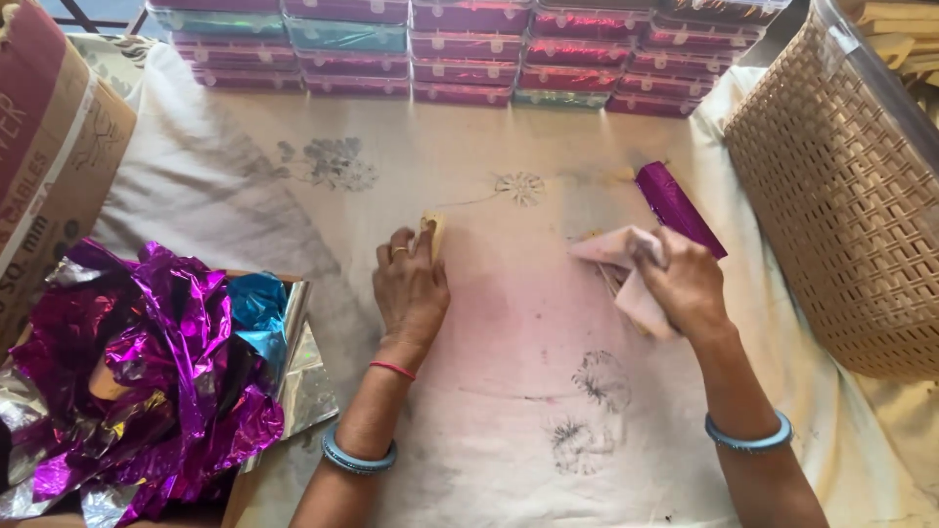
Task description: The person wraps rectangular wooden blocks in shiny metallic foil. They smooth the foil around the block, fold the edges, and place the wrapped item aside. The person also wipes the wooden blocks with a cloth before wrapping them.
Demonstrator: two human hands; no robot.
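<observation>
Head view: left hand (411, 288) rests palm-down on the cloth (509, 323), fingertips pinching a small tan block (433, 233). Right hand (685, 288) is closed around a pale pink rag (626, 254), just beside a magenta foil-wrapped piece (677, 205).

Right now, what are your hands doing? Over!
Left hand pressing a small tan block on the cloth-covered table. Right hand gripping a pale pink cloth, beside a shiny magenta foil-wrapped bar. Nothing between the hands.
</observation>
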